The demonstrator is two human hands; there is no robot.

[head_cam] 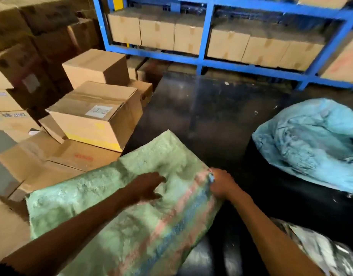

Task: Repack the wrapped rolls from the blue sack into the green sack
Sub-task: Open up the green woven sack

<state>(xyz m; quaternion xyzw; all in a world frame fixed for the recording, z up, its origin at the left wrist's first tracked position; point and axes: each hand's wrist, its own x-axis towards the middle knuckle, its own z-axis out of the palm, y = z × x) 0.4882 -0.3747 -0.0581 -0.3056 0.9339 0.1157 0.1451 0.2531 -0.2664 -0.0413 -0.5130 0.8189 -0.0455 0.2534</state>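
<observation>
Green sack (115, 212) flat and limp across near-left part of dark floor (211, 116), upper left edge lapping onto cardboard boxes (96, 116); red and blue stripes along its right side. Left hand (146, 187) on middle of green sack, fingers loosely curled into fabric, thumb spread; cannot tell if actually gripping or only pressing. Right hand (221, 184) clenched on right edge of green sack, bunching fabric in fist. Blue sack (311, 144) at right edge of floor, well apart from green sack, crumpled, mouth sagging open toward right. Wrapped rolls not clearly visible inside; something silvery and crinkled (319, 251) at near-right corner, blurred, cannot tell what. Blue metal shelving (203, 34) along far edge, loaded with rows of taped boxes. More stacked boxes along left edge.
</observation>
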